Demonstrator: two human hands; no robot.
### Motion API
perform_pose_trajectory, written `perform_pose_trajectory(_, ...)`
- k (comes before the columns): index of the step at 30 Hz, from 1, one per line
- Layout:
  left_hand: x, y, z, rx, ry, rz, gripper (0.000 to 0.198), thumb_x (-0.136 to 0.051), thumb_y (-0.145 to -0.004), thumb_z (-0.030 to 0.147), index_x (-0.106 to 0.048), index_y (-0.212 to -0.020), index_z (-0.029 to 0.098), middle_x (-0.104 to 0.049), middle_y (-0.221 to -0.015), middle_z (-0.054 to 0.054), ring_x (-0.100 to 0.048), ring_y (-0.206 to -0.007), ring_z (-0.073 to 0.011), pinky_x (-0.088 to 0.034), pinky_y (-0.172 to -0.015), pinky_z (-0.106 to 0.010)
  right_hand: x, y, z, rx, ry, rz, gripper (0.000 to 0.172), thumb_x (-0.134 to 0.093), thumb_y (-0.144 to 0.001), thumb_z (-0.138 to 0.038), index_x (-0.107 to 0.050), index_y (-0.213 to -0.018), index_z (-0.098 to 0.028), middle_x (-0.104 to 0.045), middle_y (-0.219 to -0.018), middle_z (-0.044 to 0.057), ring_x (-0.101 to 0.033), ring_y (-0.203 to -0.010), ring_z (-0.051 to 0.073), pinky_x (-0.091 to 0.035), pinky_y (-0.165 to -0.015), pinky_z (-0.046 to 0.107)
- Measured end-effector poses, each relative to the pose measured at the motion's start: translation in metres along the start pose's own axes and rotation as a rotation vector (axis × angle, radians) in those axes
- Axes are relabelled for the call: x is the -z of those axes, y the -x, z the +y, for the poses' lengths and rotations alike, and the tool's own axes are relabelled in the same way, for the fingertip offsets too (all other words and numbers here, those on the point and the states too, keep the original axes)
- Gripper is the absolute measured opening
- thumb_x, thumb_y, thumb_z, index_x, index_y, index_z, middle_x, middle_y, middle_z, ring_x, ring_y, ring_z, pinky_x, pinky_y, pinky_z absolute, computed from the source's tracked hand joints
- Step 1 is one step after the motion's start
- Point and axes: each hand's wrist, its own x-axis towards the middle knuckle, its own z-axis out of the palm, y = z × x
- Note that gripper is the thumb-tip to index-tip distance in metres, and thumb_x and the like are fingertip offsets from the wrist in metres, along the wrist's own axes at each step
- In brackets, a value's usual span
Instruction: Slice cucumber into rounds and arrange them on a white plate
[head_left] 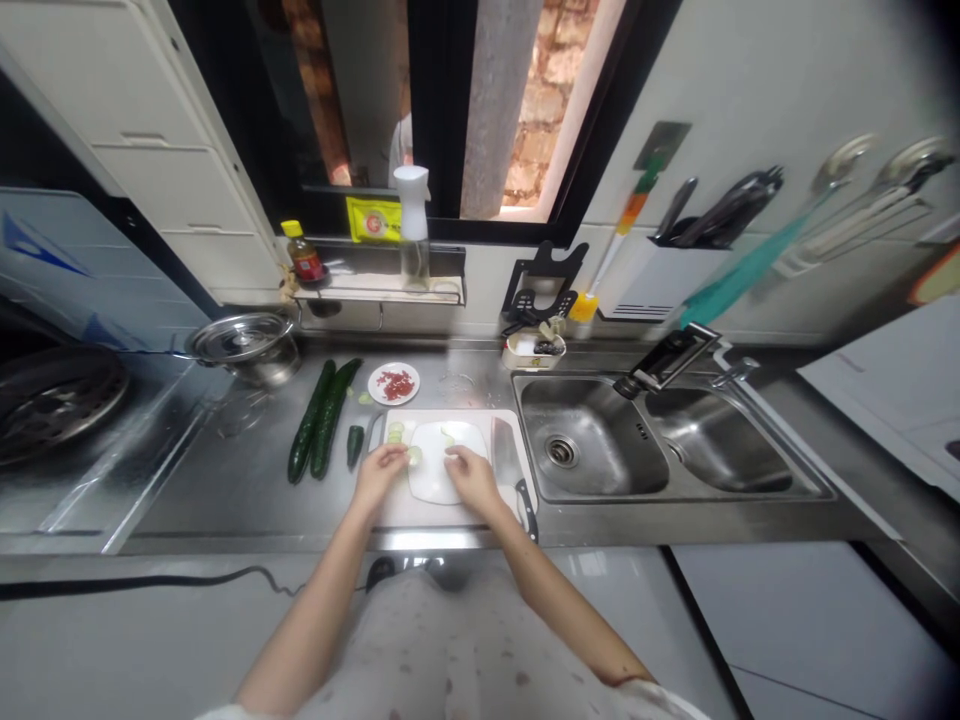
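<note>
A white square plate (436, 482) rests on the white cutting board (394, 512). My left hand (381, 474) is closed in a pinch on a pale green cucumber slice (415, 455) at the plate's left edge. My right hand (471, 476) is over the plate's right side, fingertips pressed together; what they hold, if anything, is too small to make out. Near the plate's far edge lie cucumber slices (448, 438). More cut slices (395, 432) are on the board's far left. A kitchen knife (528, 510) with a black handle lies along the board's right side.
Left of the board are a cucumber stub (355, 445) and two whole cucumbers (324, 425). Behind it stands a small plate of chopped red bits (396, 384). A lidded steel pot (251, 345) is at the back left. The double sink (592, 440) adjoins on the right.
</note>
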Motion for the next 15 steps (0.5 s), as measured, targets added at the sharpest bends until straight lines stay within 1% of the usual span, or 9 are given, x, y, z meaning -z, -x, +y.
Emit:
perform_pose_trajectory(1,-0.003,0.003,0.008,0.010,0.012,-0.015,0.038,-0.078,-0.055,0.037,-0.067,-0.082,0.014,-0.068,-0.075,-0.004,-0.061,-0.071,-0.0151,-0.044,-0.070,-0.026,0.001,-0.003,-0.005,0.014,-0.071,0.012,0.028,-0.053,-0.082,-0.033,-0.067,-0.103,-0.020,-0.066,-0.074,0.001,-0.058,-0.067,0.015,-0.045,-0.069,0.026)
perform_pose_trajectory(3,-0.007,0.007,0.022,0.008,0.040,-0.058,0.037,-0.078,-0.055,0.036,-0.068,-0.083,0.014,-0.068,-0.077,-0.004,-0.061,-0.072,-0.0144,-0.044,-0.069,-0.025,0.003,-0.007,-0.015,0.062,-0.208,0.018,0.028,-0.056,-0.081,-0.034,-0.066,-0.102,-0.020,-0.067,-0.085,0.002,-0.059,-0.075,0.015,-0.046,-0.074,0.027)
perform_pose_trajectory(4,-0.009,0.009,0.028,0.005,0.046,-0.076,0.035,-0.078,-0.056,0.035,-0.068,-0.082,0.014,-0.068,-0.078,-0.004,-0.061,-0.072,-0.0142,-0.044,-0.069,-0.025,0.004,-0.009,-0.021,0.083,-0.261,0.004,0.028,-0.057,-0.080,-0.035,-0.065,-0.101,-0.020,-0.067,-0.089,0.003,-0.059,-0.078,0.015,-0.046,-0.076,0.028)
perform_pose_trajectory(7,-0.013,0.014,0.041,-0.021,0.032,-0.115,0.032,-0.077,-0.056,0.033,-0.069,-0.081,0.015,-0.069,-0.081,-0.005,-0.061,-0.073,-0.0149,-0.044,-0.069,-0.025,0.008,-0.013,-0.038,0.137,-0.370,-0.070,0.023,-0.058,-0.080,-0.035,-0.065,-0.095,-0.020,-0.067,-0.091,0.003,-0.059,-0.081,0.015,-0.047,-0.076,0.028)
perform_pose_trajectory(11,-0.016,0.016,0.046,-0.062,-0.010,-0.151,0.029,-0.076,-0.059,0.032,-0.070,-0.082,0.015,-0.068,-0.083,-0.005,-0.061,-0.076,-0.0154,-0.045,-0.070,-0.026,0.011,-0.013,-0.050,0.184,-0.435,-0.095,0.015,-0.056,-0.081,-0.033,-0.063,-0.079,-0.019,-0.065,-0.078,0.001,-0.058,-0.076,0.014,-0.046,-0.075,0.028)
perform_pose_trajectory(13,-0.017,0.016,0.045,-0.080,-0.019,-0.166,0.028,-0.076,-0.060,0.032,-0.070,-0.082,0.016,-0.068,-0.082,-0.004,-0.060,-0.076,-0.0149,-0.045,-0.071,-0.025,0.011,-0.013,-0.051,0.180,-0.448,-0.095,0.015,-0.055,-0.081,-0.031,-0.061,-0.074,-0.019,-0.063,-0.073,0.000,-0.057,-0.072,0.014,-0.046,-0.073,0.027)
perform_pose_trajectory(15,-0.017,0.017,0.043,-0.103,-0.019,-0.148,0.030,-0.076,-0.060,0.033,-0.069,-0.084,0.016,-0.067,-0.080,-0.003,-0.060,-0.076,-0.0136,-0.044,-0.070,-0.023,0.010,-0.013,-0.050,0.173,-0.459,-0.090,0.015,-0.055,-0.081,-0.031,-0.060,-0.073,-0.019,-0.062,-0.071,0.000,-0.057,-0.071,0.014,-0.045,-0.071,0.027)
